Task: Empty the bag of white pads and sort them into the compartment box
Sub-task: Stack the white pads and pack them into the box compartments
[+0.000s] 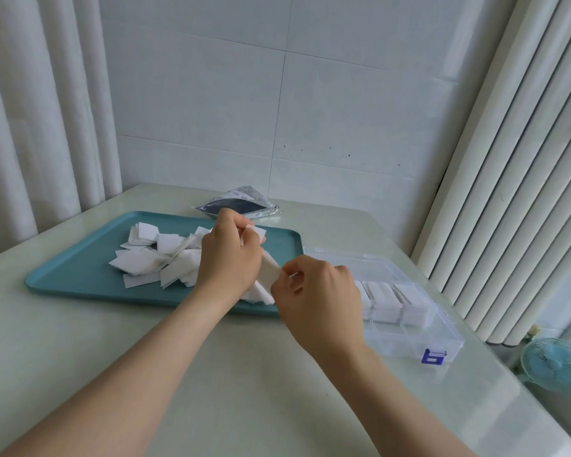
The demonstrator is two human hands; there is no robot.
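Transfer direction is to the right. The left hand (pixel 228 258) grips a small bunch of white pads (pixel 257 231) above the near right part of the tray (pixel 80 286), with its fingers curled round them. The right hand (pixel 317 301) pinches the lower end of a single pad (pixel 269 267) between thumb and forefinger. This pad spans the gap between both hands, its long axis running from far left to near right.

The box (pixel 419 338) lies open on the table (pixel 211 374), just beside the right hand on its right. One row of compartments (pixel 384 303) already holds stacked pads; the nearer ones look unfilled. The right hand is therefore the nearer one for placing.

The loose pile (pixel 152 258) lies on the tray, left of both hands. The bag (pixel 241 204) lies behind the tray and appears emptied.
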